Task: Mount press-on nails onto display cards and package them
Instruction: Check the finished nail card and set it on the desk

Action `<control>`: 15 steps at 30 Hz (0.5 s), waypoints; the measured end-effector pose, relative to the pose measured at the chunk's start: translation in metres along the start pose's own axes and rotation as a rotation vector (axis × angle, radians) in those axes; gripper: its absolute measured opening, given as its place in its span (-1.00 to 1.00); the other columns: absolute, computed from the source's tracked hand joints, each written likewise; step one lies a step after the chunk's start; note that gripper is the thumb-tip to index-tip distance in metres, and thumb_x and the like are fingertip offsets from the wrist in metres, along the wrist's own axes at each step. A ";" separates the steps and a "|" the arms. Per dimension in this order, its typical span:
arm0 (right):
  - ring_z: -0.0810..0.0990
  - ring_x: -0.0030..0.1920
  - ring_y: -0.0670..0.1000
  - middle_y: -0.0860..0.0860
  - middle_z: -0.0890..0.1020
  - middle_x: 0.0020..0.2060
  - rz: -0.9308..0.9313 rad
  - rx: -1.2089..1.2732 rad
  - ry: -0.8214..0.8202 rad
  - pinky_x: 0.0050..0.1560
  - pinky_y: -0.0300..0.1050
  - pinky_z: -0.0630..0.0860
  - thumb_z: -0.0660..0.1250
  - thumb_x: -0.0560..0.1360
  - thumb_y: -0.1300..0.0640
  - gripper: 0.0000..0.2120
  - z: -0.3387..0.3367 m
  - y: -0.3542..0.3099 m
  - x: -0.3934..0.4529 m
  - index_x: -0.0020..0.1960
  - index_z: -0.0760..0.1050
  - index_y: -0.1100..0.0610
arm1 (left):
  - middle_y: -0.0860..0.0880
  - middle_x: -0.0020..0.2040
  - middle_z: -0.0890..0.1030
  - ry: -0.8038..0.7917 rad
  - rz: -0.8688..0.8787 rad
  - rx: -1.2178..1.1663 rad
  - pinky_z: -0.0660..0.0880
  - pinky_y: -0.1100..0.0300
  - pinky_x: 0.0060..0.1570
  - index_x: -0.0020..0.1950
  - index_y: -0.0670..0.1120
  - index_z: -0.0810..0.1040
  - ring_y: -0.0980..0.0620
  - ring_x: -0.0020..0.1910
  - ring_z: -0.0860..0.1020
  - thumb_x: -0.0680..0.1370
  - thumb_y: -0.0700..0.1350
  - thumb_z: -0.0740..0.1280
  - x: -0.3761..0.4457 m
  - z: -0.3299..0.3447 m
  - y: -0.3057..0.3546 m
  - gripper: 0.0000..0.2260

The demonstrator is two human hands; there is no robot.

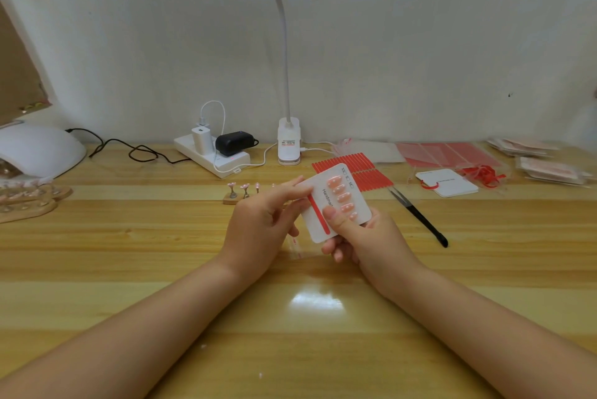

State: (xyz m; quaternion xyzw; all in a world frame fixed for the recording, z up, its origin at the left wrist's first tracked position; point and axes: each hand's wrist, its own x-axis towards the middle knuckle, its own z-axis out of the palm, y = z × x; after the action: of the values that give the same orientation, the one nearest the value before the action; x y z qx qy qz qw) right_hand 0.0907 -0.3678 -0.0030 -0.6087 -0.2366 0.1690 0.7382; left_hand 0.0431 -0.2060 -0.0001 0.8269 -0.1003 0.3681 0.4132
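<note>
A white display card (318, 221) printed "Handmade" is held tilted above the middle of the table. Several pink press-on nails (343, 197) sit in a column along its right side, and a red strip (320, 216) runs along its left side. My right hand (365, 237) grips the card from below, thumb pressed on its face. My left hand (265, 221) touches the card's left edge near the top of the red strip with extended fingers. A clear bag (295, 247) lies on the table under the hands.
Wooden nail stands (240, 193) with pink nails stand behind my left hand. Red adhesive strips (365, 169), black tweezers (420, 216), another white card (449, 184), clear bags (449, 153) and packed sets (549, 169) lie to the right. A power strip (211, 153), lamp base (289, 143) and nail lamp (38, 150) line the back.
</note>
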 end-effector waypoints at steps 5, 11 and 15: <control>0.58 -0.42 -0.02 0.05 0.63 -0.38 0.004 -0.002 -0.004 -0.45 -0.27 0.48 0.38 0.43 0.03 -0.74 0.000 0.000 0.000 -0.02 0.54 0.21 | 0.08 0.07 0.62 0.004 0.002 0.000 0.52 0.33 -0.40 -0.03 0.02 0.60 0.14 -0.46 0.59 0.47 -0.25 0.40 0.001 -0.001 0.001 -0.82; 0.55 -0.42 0.00 0.08 0.62 -0.38 0.005 -0.023 0.008 -0.46 -0.26 0.47 0.39 0.41 0.00 -0.72 0.000 -0.001 0.000 -0.03 0.55 0.20 | 0.08 -0.06 0.61 0.000 -0.107 -0.058 0.56 0.19 -0.41 0.04 0.07 0.48 0.09 -0.43 0.60 0.47 -0.13 0.40 0.002 -0.001 0.006 -0.80; 0.54 -0.44 0.01 0.08 0.63 -0.38 0.005 -0.164 0.019 -0.48 -0.24 0.46 0.38 0.50 0.06 -0.77 -0.002 -0.004 0.001 0.02 0.54 0.22 | -0.05 -0.17 0.64 -0.006 -0.300 -0.175 0.55 0.26 -0.38 0.18 -0.10 0.53 0.08 -0.36 0.60 0.49 -0.19 0.40 0.009 -0.003 0.010 -0.73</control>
State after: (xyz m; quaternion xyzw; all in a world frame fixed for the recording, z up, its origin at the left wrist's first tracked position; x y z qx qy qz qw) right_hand 0.0924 -0.3701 0.0008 -0.6691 -0.2413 0.1453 0.6877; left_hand 0.0428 -0.2093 0.0134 0.7945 -0.0085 0.2898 0.5336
